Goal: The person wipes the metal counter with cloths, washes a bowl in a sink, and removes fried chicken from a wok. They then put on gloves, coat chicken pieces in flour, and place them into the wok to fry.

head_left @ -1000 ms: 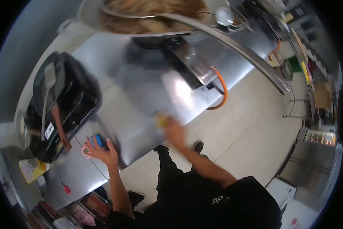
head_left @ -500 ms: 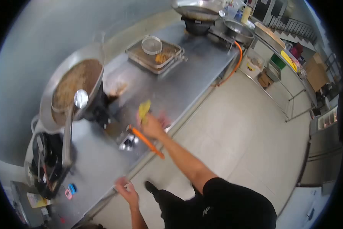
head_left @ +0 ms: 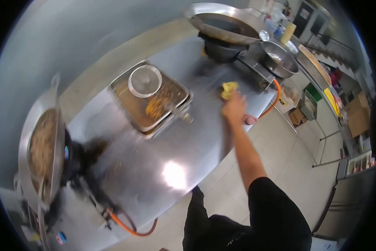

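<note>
My right hand reaches out over the steel worktable, palm down, its fingers closed on a crumpled yellow cloth that lies against the tabletop. A reddish-pink bit shows beside the wrist, near the table's front edge. The hand is to the right of a metal draining tray and in front of a gas burner with a large wok on it. My left hand is out of view.
On the tray rest a round strainer and orange-brown fried bits. A second wok, full of bubbling brown food, stands at left. Orange hoses run from the burners. A steel bowl sits at right.
My right hand has swept the yellow cloth along the tabletop, away from the left burner towards the right one. My view has shifted right, and my left hand has left it.
</note>
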Available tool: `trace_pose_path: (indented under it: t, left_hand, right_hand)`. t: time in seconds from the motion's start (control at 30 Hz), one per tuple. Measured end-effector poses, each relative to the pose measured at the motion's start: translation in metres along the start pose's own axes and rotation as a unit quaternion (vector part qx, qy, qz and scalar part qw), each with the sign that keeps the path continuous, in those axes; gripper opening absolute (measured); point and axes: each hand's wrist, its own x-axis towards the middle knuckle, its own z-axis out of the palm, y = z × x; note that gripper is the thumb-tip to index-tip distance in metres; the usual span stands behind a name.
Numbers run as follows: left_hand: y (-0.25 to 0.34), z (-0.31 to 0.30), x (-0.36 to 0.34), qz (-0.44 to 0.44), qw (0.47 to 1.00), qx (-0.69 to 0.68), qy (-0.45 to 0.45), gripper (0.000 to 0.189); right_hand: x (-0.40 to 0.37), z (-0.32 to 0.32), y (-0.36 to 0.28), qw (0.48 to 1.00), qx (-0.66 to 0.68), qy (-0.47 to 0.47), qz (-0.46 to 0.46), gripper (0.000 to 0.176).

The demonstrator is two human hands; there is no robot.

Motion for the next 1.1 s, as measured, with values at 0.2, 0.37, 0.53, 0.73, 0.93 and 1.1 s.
trace_pose_path:
  t: [0.2,0.37,0.53,0.73,0.93,1.1]
  left_hand:
    - [0.206,0.079,0.202,0.069,0.923,-0.102,-0.365,0.039]
    - [0.315,0.143,0.28,0.097,0.923,-0.098,-0.36,0.028]
    - [0.43,0.306,0.384,0.138,0.951,-0.236,-0.144,0.033]
    - [0.549,0.504,0.464,0.111,0.945,-0.293,0.094,0.027]
    - [0.58,0.584,0.503,0.129,0.922,-0.321,0.173,0.024]
    - [0.584,0.602,0.54,0.133,0.9,-0.355,0.214,0.035]
  right_hand:
    - [-0.049,-0.039,-0.025,0.913,0.226,-0.132,-0.313,0.038]
    - [0.098,-0.022,0.163,0.982,0.142,-0.092,-0.083,0.035]
    - [0.091,-0.027,0.209,0.922,0.258,-0.187,-0.22,0.043]
    - [0.259,-0.104,0.377,0.739,0.648,-0.177,0.056,0.038]
    - [0.401,-0.106,0.591,0.882,0.414,0.059,0.217,0.034]
    - [0.415,-0.039,0.637,0.824,0.415,-0.104,0.37,0.045]
